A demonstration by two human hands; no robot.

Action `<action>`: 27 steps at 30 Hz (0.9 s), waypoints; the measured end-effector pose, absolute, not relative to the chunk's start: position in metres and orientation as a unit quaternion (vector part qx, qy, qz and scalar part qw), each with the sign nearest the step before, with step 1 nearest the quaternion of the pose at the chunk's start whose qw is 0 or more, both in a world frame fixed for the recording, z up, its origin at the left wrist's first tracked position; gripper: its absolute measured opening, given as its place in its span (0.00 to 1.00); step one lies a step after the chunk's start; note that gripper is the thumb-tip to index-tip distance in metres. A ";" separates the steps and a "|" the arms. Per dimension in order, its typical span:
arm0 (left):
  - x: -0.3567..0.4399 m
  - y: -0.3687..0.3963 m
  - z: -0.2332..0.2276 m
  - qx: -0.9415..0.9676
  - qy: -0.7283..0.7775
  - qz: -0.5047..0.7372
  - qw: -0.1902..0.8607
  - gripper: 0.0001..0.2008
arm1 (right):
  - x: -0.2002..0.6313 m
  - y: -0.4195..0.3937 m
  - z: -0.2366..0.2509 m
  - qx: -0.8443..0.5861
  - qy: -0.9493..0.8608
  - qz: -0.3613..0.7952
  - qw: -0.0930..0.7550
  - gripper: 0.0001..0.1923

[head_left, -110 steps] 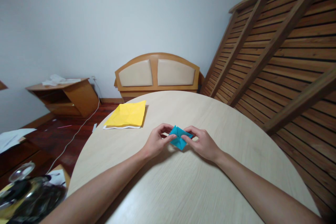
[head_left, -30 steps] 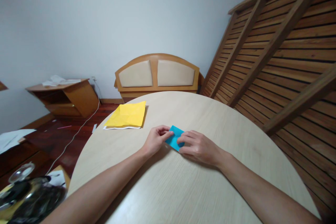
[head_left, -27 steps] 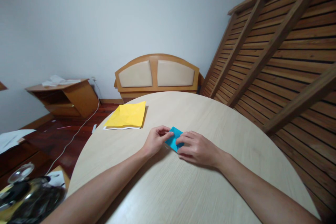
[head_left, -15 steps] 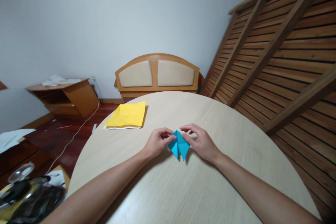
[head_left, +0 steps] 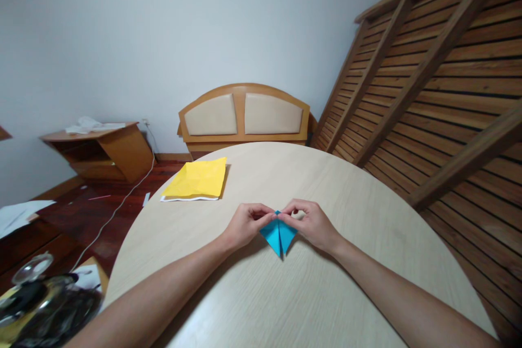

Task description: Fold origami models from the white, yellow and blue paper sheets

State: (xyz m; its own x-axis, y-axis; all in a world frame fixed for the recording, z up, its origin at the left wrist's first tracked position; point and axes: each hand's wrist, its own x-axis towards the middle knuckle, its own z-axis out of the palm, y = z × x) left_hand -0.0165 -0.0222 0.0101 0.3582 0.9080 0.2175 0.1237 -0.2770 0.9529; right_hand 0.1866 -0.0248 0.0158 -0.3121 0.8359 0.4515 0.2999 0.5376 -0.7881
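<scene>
A small folded piece of blue paper [head_left: 278,235] is held over the round table [head_left: 326,185], its two pointed flaps directed toward me with a narrow slit between them. My left hand [head_left: 248,224] pinches its upper left part between thumb and fingers. From the other side, my right hand [head_left: 313,224] pinches the upper right part, thumb on top. Both thumb tips nearly meet close to the paper's top corner. Parts of the upper edges are covered by my fingers.
Yellow paper sheets [head_left: 198,178] lie over a white sheet at the table's far left. Beyond the table stand a headboard [head_left: 240,114] and a wooden cabinet [head_left: 126,152]. A slatted wooden frame [head_left: 432,76] leans at the right. Cluttered items [head_left: 53,299] sit at the lower left.
My right thumb and fingers have closed on the paper's top corner and moved left toward my left hand. The paper has shifted slightly toward me, and its two flaps are closer together.
</scene>
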 end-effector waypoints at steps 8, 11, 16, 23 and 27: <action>-0.020 -0.023 0.015 0.738 0.370 0.407 0.390 0.17 | 0.187 -0.023 0.014 -0.364 -0.753 0.300 0.459 0.11; -0.021 -0.024 0.017 0.749 0.366 0.408 0.371 0.16 | 0.185 -0.023 0.013 -0.366 -0.738 0.330 0.462 0.12; -0.020 -0.027 0.018 0.773 0.364 0.396 0.337 0.14 | 0.182 -0.025 0.014 -0.356 -0.728 0.359 0.462 0.12; -0.018 -0.026 0.014 0.780 0.386 0.391 0.300 0.12 | 0.182 -0.026 0.017 -0.368 -0.732 0.350 0.453 0.10; -0.017 -0.024 0.013 0.740 0.411 0.419 0.330 0.14 | 0.182 -0.024 0.014 -0.391 -0.696 0.397 0.453 0.13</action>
State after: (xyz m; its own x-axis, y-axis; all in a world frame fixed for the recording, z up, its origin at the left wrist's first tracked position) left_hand -0.0173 -0.0237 0.0135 0.3119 0.8839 0.3485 0.3315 -0.4450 0.8319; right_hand 0.1818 -0.0237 0.0140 -0.2836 0.9043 0.3190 0.1848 0.3780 -0.9072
